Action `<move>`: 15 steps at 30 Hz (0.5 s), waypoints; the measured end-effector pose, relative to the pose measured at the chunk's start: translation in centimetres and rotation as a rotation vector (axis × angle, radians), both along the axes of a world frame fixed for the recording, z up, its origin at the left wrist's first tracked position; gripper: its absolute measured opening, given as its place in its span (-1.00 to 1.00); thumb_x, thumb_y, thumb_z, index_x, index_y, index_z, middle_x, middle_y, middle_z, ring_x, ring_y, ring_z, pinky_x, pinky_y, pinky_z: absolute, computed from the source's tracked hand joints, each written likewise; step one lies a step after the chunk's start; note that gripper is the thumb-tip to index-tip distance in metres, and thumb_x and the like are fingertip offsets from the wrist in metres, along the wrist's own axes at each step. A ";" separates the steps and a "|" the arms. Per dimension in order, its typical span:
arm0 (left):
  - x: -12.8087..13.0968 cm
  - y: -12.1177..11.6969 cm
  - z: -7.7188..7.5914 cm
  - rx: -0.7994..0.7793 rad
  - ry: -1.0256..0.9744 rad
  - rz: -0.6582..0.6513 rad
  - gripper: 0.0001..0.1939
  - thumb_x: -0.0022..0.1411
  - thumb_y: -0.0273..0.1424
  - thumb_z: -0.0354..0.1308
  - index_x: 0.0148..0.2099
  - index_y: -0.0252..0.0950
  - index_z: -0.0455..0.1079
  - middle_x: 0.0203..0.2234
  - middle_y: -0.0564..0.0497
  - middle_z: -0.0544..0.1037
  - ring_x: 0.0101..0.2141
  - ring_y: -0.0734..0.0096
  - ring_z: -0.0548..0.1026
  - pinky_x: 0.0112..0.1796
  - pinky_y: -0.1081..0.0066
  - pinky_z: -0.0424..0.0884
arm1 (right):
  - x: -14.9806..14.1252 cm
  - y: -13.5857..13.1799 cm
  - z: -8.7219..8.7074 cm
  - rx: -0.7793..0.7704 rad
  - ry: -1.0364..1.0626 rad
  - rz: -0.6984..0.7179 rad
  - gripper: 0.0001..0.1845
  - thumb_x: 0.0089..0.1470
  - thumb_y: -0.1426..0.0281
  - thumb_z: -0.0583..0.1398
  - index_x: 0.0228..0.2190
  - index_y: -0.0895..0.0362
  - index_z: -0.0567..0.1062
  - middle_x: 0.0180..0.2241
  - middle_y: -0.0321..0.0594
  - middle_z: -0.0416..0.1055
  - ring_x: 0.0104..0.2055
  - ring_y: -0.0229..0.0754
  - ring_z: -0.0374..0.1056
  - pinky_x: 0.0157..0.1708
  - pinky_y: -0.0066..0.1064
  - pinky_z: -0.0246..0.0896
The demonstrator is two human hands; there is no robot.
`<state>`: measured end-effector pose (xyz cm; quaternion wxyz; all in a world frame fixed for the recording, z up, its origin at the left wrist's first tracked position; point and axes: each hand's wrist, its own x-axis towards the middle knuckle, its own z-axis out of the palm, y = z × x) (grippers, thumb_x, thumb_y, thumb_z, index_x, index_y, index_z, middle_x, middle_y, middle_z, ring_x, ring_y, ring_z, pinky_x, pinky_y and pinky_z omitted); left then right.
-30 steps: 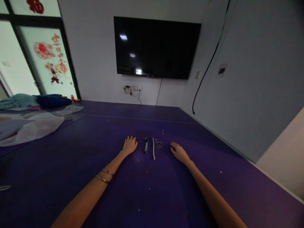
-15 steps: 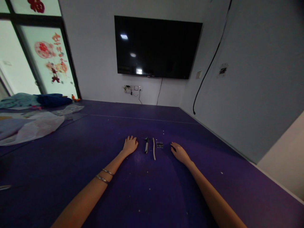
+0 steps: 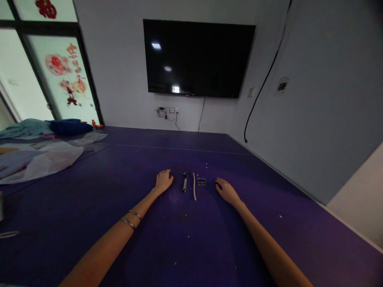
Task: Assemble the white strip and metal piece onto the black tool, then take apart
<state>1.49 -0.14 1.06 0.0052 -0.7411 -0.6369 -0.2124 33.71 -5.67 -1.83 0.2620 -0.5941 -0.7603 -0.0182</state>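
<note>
My left hand (image 3: 163, 181) rests palm down on the purple table (image 3: 185, 235), fingers slightly curled, holding nothing. My right hand (image 3: 226, 191) lies flat on the table too, fingers stretched forward and apart. Between the hands lie three small things side by side: a dark slim tool (image 3: 184, 182), a thin pale strip (image 3: 194, 186) and a small dark rectangular piece (image 3: 201, 181). Neither hand touches them. Two bracelets (image 3: 131, 218) sit on my left forearm.
A big black screen (image 3: 197, 59) hangs on the far wall above a socket strip (image 3: 166, 111). Crumpled plastic sheets and cloth (image 3: 38, 156) lie at the far left of the table. A grey wall (image 3: 314, 111) runs along the table's right edge.
The left hand's fingers have curled in a little; otherwise only the camera has shifted slightly.
</note>
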 end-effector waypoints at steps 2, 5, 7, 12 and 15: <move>0.5 -0.3 0.7 -0.009 -0.018 -0.004 -0.69 0.17 -0.43 -0.04 -0.04 -0.33 0.33 -0.07 -0.14 0.41 -0.03 0.22 0.31 -0.04 0.28 0.19 | -0.1 -0.1 0.1 0.000 -0.005 0.001 -0.56 0.10 0.38 -0.02 -0.06 0.34 0.42 0.02 0.08 0.30 0.10 -0.07 0.18 0.11 -0.25 0.04; 1.9 -0.9 1.7 -0.054 -0.028 -0.062 -0.77 0.16 -0.40 -0.02 -0.19 -0.30 0.41 -0.15 -0.10 0.46 -0.09 0.29 0.37 -0.11 0.39 0.24 | -0.2 -0.2 0.2 -0.004 -0.006 0.003 -0.55 0.10 0.38 -0.02 -0.06 0.35 0.42 0.03 0.09 0.30 0.11 -0.06 0.18 0.11 -0.24 0.04; 3.0 -1.2 2.3 -0.109 -0.029 -0.100 -0.78 0.17 -0.32 0.00 -0.24 -0.27 0.43 -0.21 -0.08 0.49 -0.17 0.32 0.42 -0.20 0.43 0.29 | -0.2 -0.2 0.2 -0.004 -0.002 0.008 -0.56 0.10 0.39 -0.02 -0.06 0.33 0.42 0.03 0.08 0.30 0.11 -0.06 0.17 0.11 -0.25 0.03; 5.3 -1.6 3.2 -0.255 0.006 -0.108 -0.67 0.05 -0.12 0.12 -0.28 -0.28 0.44 -0.31 -0.15 0.54 -0.26 0.19 0.49 -0.30 0.38 0.33 | -0.2 -0.2 0.3 0.001 0.001 0.005 -0.57 0.09 0.39 -0.01 -0.08 0.32 0.43 0.02 0.07 0.31 0.10 -0.05 0.19 0.10 -0.23 0.04; 6.1 -1.3 3.3 -0.276 0.024 -0.074 -0.60 0.03 -0.10 0.12 -0.21 -0.31 0.43 -0.24 -0.24 0.52 -0.20 0.08 0.48 -0.26 0.30 0.34 | -0.1 -0.2 0.2 0.001 -0.012 0.001 -0.57 0.10 0.39 -0.02 -0.07 0.32 0.43 0.01 0.06 0.32 0.10 -0.08 0.19 0.10 -0.26 0.05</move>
